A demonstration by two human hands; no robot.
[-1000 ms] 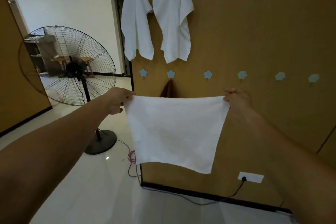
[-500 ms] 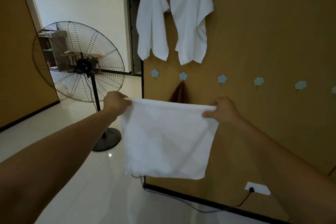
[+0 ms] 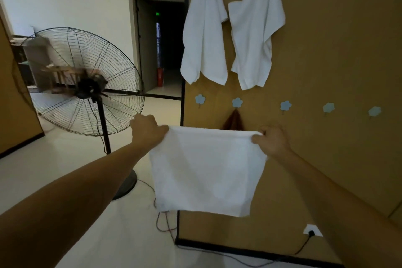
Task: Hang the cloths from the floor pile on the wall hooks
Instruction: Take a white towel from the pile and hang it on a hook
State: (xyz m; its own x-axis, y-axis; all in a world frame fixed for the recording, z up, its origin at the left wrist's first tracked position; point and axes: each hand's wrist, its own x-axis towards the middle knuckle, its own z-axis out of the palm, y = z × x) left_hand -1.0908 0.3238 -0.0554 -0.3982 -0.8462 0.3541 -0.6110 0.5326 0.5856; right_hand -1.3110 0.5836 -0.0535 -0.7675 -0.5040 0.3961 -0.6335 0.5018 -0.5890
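Observation:
I hold a white cloth spread out in front of the brown wall panel. My left hand grips its top left corner and my right hand pinches its top right corner. A row of pale blue flower-shaped hooks runs across the panel just above the cloth: the leftmost hook, a second hook, a third hook and more to the right. A brown cloth hangs from the second hook, partly hidden behind the white cloth. Two white cloths hang higher up.
A large standing fan stands on the floor at the left, its base near my left forearm. Cables lie on the floor by the panel's corner. A wall socket with a plug sits low on the panel. A dark doorway lies behind.
My hands have come closer together, so the cloth's top edge is slack and shorter. The view has shifted right to left, bringing the fan and doorway more into the frame.

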